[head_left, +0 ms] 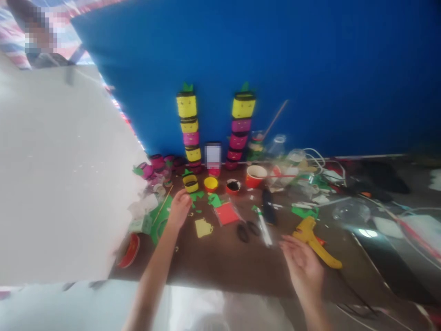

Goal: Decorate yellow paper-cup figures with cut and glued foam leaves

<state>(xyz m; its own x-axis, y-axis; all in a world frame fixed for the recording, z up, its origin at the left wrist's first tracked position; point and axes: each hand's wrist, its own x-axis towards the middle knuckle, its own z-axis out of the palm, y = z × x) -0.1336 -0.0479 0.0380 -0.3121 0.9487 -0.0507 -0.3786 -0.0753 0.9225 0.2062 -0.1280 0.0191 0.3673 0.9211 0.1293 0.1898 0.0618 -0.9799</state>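
Observation:
My left hand [179,209] reaches forward over the brown table [220,262], its fingers curled down beside a small yellow and black paper ring [190,183] and green paper scraps [214,199]. I cannot make out anything in it. My right hand [303,264] hovers nearer me with the palm turned up and the fingers loosely spread, holding nothing. It is just left of a yellow glue gun [315,241]. A yellow paper piece [203,227] and a red paper square [226,213] lie between the hands. The picture is blurred.
Two tall stacks of yellow and pink paper rings [189,126] [241,124] stand against a blue board [275,69]. Small cups [255,175], scissors [247,230], a marker [264,227], cables and clutter fill the right. A large white sheet [58,184] covers the left.

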